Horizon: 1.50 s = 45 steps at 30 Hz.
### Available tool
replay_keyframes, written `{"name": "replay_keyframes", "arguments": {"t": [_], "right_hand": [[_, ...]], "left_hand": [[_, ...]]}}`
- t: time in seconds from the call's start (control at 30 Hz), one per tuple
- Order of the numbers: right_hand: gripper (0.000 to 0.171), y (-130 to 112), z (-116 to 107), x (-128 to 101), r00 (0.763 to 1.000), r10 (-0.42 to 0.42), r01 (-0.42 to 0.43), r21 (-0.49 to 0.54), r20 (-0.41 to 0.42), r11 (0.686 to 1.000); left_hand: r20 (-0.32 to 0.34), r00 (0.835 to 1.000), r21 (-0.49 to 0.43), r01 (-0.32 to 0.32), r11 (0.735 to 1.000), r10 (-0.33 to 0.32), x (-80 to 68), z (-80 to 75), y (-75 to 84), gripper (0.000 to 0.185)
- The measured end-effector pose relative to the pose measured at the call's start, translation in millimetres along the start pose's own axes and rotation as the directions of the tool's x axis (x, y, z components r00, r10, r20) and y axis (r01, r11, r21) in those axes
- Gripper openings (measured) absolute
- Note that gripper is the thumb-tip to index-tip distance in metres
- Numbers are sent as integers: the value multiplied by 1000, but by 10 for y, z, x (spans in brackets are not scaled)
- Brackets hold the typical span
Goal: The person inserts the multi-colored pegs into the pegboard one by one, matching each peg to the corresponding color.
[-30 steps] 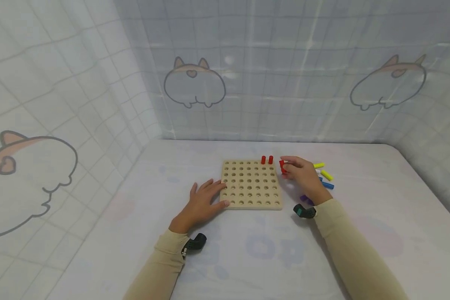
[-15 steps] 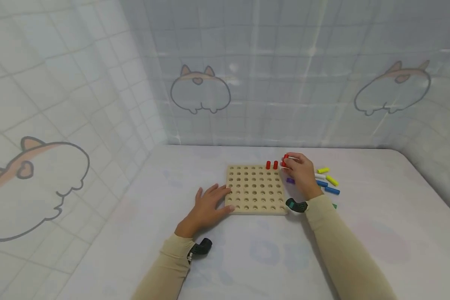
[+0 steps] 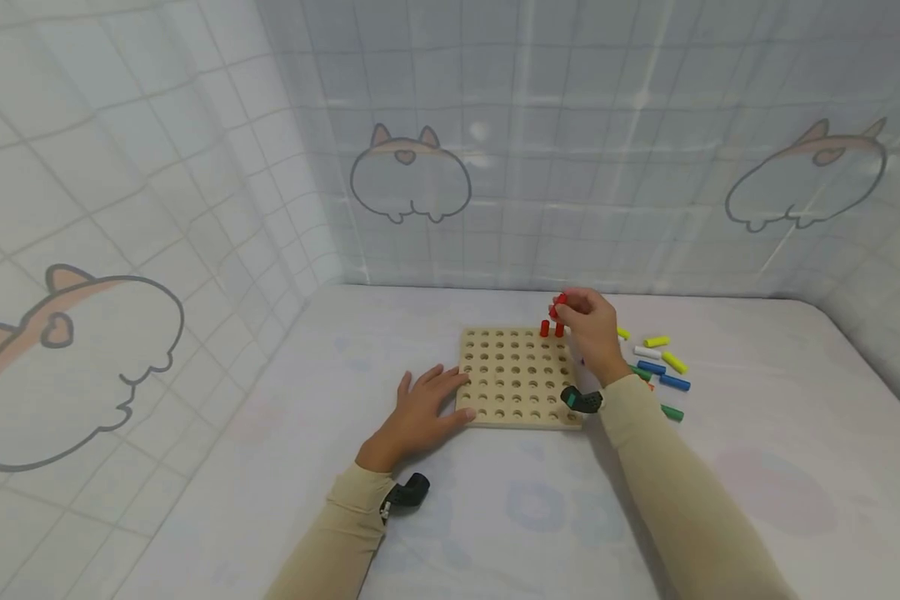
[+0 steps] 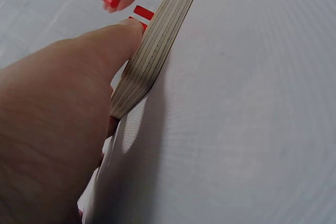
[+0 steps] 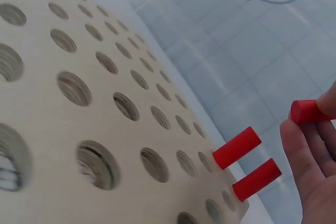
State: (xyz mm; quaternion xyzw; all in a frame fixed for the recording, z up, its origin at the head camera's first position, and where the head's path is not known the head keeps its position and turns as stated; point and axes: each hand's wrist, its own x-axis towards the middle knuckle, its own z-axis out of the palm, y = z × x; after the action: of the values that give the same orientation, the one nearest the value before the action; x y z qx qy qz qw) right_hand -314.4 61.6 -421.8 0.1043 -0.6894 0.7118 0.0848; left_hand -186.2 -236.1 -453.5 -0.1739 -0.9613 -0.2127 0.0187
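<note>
Left hand [image 4: 47, 129] fills left wrist view, fingers cut off by frame edge. Pegboard [image 4: 157, 45] seen edge-on there, holes hidden. Right wrist view: right hand [image 5: 315, 166] cropped at edge; red peg [image 5: 307, 112] half hidden by fingertips. Loose pegs [image 3: 663, 367] partly behind right forearm.

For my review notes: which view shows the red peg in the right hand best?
The right wrist view: the red peg is large and sharp, pinched at the fingertips. The head view shows it small above the wooden board; the left wrist view shows it distant and blurred.
</note>
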Motion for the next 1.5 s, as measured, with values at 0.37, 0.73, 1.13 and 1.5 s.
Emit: {"name": "replay_keyframes", "arguments": {"t": [0.37,0.73,1.13,1.5], "right_hand": [[31,-61,62,109,1000,9,-5,-127,26,992],[28,22,154,145,993,4,42,-380,120,924],[28,-20,228,220,964,-20,144,-457,266,878],[25,34,212,282,957,-2,149,-487,289,861]], "left_hand": [[3,1000,1,-9,1000,9,12,-18,17,68],[12,1000,-21,-9,1000,10,-4,-22,9,68],[15,1000,-4,6,1000,-6,7,-36,23,69],[22,1000,5,11,1000,-11,25,-24,4,70]]}}
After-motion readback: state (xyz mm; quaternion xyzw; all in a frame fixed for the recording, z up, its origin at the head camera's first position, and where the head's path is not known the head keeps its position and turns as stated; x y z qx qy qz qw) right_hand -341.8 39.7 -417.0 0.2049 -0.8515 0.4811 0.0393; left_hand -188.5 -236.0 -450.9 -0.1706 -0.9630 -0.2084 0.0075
